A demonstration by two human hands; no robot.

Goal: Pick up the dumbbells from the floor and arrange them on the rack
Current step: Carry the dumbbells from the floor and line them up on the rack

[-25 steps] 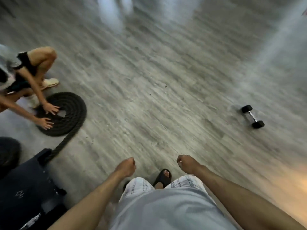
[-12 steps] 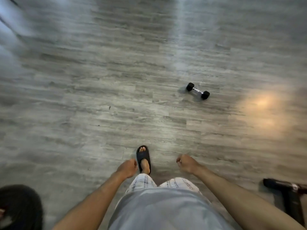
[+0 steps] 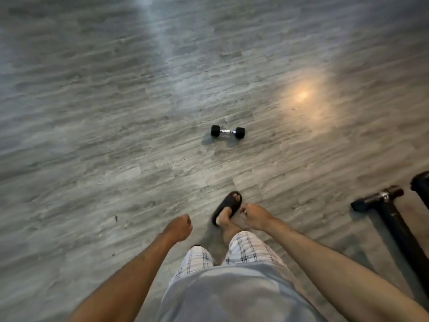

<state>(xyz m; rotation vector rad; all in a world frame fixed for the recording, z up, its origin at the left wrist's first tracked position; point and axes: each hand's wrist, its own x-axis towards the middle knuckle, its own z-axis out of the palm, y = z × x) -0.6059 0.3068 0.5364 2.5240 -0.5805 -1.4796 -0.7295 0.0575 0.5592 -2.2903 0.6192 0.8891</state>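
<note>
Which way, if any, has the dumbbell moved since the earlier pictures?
No. The dumbbell keeps its place against the floor speck; only the camera has come nearer.

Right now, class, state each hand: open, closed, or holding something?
Left hand: closed fist, holding nothing.
Right hand: closed fist, holding nothing.

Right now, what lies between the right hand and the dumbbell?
Head view: bare floor, apart from the black sandal beside the right hand; nothing else before the dumbbell.

Black equipment cut by right edge; dumbbell markings unreadable.
</note>
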